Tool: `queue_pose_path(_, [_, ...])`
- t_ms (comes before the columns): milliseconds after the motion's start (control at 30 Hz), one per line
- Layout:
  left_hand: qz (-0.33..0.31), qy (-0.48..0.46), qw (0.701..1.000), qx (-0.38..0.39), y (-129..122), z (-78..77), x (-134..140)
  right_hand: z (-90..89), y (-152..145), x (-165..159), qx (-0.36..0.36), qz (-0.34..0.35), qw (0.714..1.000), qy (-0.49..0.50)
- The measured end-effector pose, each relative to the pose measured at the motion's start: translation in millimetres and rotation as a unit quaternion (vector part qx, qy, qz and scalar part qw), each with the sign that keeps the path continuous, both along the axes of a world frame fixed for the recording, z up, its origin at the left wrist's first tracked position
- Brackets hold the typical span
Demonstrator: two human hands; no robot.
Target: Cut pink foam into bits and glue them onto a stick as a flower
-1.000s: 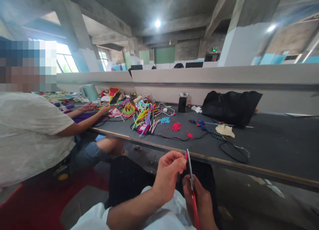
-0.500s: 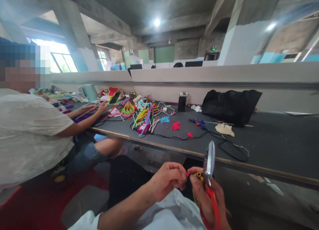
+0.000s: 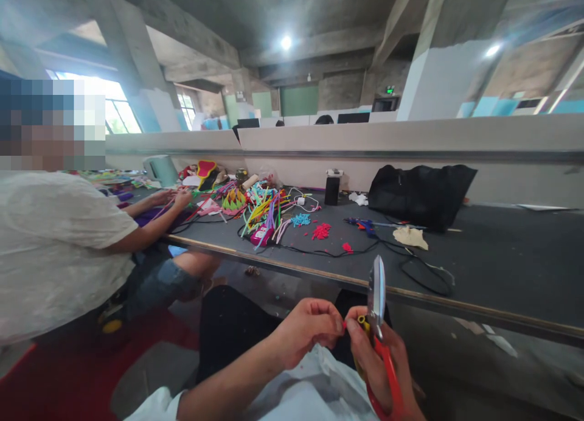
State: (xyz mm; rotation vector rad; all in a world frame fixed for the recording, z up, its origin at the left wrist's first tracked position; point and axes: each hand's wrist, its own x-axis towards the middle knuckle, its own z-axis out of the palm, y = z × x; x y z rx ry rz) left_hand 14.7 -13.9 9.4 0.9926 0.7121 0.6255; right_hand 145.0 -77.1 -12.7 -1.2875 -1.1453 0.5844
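Note:
My left hand (image 3: 312, 331) is closed, its thumb and fingertips pinching a tiny red piece (image 3: 345, 325). My right hand (image 3: 376, 354) meets it from the other side, fingertips touching or nearly touching the same piece. Red-handled scissors (image 3: 389, 372) rest in my right hand, blades pointing up. Beside the blades, a yellow part with a rounded, looped end (image 3: 362, 319) shows between my right fingers; its kind is unclear. Both hands are above my lap, in front of the table edge. On the table lie a pile of small red pieces (image 3: 322, 230) and a pile of blue pieces (image 3: 300, 219).
Bundled colourful fuzzy stems (image 3: 264, 211) lie left of the piles. Blue-handled pliers (image 3: 366, 226), a cream cloth scrap (image 3: 411, 238), black cable (image 3: 426, 281) and a black bag (image 3: 417, 196) are to the right. A co-worker (image 3: 64, 244) handles pink stems at left.
My right hand and the scissors have shifted slightly left, bringing its fingertips closer to my left hand at the red piece. The co-worker's hands have moved a little.

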Motion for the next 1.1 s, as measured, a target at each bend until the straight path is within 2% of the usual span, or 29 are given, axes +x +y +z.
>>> queue_pose_path(100, [0.046, 0.074, 0.986, 0.142, -7, 4.2, 1, -5.7, -2, 4, -0.017, 0.003, 1.0, -0.001])
queue_pose_path(167, [0.083, 0.124, 0.953, 0.262, -11, 8.4, 2, -10.5, -2, 6, -0.021, -0.002, 1.0, 0.0])
queue_pose_path(233, [0.107, 0.142, 0.93, 0.321, -13, 12.5, 3, -14.8, -1, 7, -0.018, -0.006, 1.0, -0.004])
queue_pose_path(300, [0.117, 0.098, 0.95, 0.274, -11, 16.3, 3, -18.6, 0, 7, -0.013, -0.014, 1.0, -0.017])
queue_pose_path(400, [0.13, -0.029, 0.982, 0.132, -5, 21.8, 5, -25.2, 4, 6, 0.0, -0.013, 0.997, -0.077])
queue_pose_path(467, [0.141, -0.107, 0.981, 0.08, -2, 26.3, 7, -31.2, 6, 5, 0.008, -0.019, 0.99, -0.137])
queue_pose_path(567, [0.139, -0.178, 0.973, 0.043, -3, 33.4, 11, -42.0, 10, 4, 0.01, -0.037, 0.977, -0.212])
queue_pose_path(767, [0.142, -0.206, 0.968, 0.011, -7, 36.3, 18, -58.8, 14, 8, -0.012, -0.018, 0.959, -0.282])
queue_pose_path(1100, [0.161, -0.19, 0.968, -0.002, 9, 23.8, 29, -67.6, 20, 0, -0.037, -0.109, 0.95, -0.29])
